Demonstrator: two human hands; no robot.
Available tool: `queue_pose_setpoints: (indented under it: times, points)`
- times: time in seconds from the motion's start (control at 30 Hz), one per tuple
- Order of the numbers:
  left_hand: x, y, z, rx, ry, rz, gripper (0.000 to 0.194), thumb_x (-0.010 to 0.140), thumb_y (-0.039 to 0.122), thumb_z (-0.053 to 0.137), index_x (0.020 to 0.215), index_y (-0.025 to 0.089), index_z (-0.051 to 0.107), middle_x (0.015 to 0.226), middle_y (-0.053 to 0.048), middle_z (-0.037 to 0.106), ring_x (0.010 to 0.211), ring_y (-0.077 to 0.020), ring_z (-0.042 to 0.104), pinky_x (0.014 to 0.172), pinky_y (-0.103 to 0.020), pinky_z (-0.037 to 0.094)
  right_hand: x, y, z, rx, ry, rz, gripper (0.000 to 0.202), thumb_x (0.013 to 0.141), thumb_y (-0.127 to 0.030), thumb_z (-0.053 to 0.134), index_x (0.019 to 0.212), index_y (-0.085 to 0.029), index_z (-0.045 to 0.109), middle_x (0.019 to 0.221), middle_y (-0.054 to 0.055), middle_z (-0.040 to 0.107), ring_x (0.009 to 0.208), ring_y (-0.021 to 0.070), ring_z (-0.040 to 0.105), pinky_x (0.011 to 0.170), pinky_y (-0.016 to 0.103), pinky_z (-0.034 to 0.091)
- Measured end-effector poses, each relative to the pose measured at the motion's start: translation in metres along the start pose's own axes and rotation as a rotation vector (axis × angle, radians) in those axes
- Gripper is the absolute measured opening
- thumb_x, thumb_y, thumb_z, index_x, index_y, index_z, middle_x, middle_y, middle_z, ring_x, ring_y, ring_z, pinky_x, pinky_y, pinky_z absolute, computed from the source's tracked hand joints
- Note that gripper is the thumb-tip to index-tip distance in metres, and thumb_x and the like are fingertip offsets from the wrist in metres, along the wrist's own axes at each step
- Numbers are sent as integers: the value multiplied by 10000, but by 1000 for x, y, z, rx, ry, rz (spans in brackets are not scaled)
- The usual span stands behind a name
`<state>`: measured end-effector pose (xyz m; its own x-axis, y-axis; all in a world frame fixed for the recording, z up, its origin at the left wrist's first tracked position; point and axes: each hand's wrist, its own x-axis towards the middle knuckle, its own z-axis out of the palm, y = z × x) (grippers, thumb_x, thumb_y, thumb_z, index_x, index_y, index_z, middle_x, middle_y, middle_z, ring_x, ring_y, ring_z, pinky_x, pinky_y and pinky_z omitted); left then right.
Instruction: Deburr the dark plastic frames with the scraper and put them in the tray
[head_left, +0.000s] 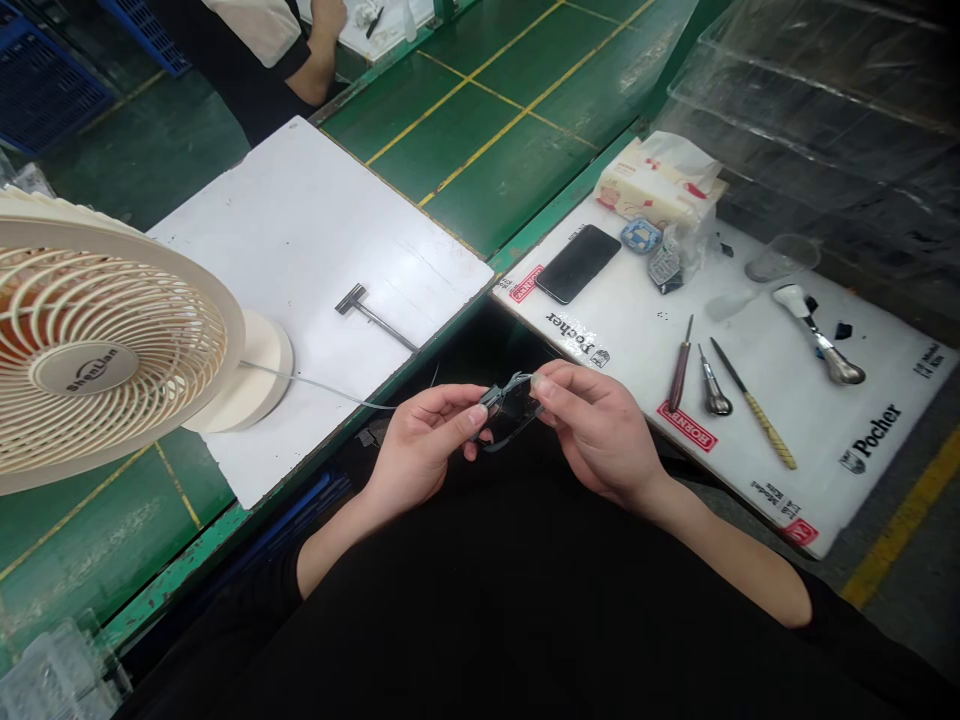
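Note:
Both of my hands hold a small dark plastic part [508, 415] with a grey strip on top, just above my lap and in front of the bench edge. My left hand [424, 440] pinches its left end between thumb and fingers. My right hand [596, 425] grips its right end with the fingertips. A thin grey wire [322, 385] runs from the fan's base toward my left hand.
A cream desk fan [97, 350] stands at the left on a white board [300, 240] with a T-shaped metal tool [371, 312]. The right white mat [757, 360] carries a phone [577, 262], several hand tools [716, 385], a tissue pack [660, 185]. Another person's arm [319, 55] is at the top.

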<state>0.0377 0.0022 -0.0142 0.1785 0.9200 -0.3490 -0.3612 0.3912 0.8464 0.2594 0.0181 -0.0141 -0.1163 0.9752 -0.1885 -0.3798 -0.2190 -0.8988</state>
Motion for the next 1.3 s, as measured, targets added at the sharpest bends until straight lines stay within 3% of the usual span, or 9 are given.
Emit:
queue_pose_setpoints:
  times: [0.5, 0.7, 0.87, 1.13, 1.3]
  points:
    - [-4, 3, 1, 30, 41, -25, 319, 915, 357, 1060, 1145, 181, 925, 901, -65, 866, 751, -185, 843, 555, -201, 616, 0, 0, 3, -9, 8, 11, 338, 941, -500, 1044, 788, -258, 866, 886, 13, 671, 799, 182, 515, 798, 380, 481]
    - [1, 13, 4, -96, -33, -172, 468, 899, 520, 1050, 1105, 148, 853, 871, -66, 834, 691, -190, 804, 537, -251, 651, 0, -2, 1, 9, 6, 54, 379, 907, -553, 1060, 801, -253, 856, 902, 25, 679, 796, 184, 494, 748, 371, 442]
    - [8, 11, 1, -133, -92, -294, 480, 852, 406, 1091, 1138, 165, 791, 790, -33, 803, 568, -153, 730, 462, -212, 559, -2, -2, 0, -21, -49, 62, 368, 938, -540, 1037, 790, -262, 848, 923, 30, 685, 842, 201, 542, 798, 384, 492]
    - [7, 12, 1, -158, -107, -272, 414, 919, 425, 1031, 1126, 155, 794, 782, -56, 802, 620, -170, 757, 493, -214, 572, 0, 1, -5, -24, -21, 90, 383, 918, -609, 1044, 845, -278, 865, 930, 26, 693, 809, 193, 518, 752, 366, 490]
    - [1, 10, 1, -83, -118, -150, 451, 878, 289, 1072, 1223, 184, 801, 977, -42, 833, 763, -197, 849, 581, -238, 656, 0, 5, -13, -180, 18, 39, 363, 1008, -644, 962, 1037, -287, 901, 878, 9, 701, 759, 179, 548, 734, 352, 518]
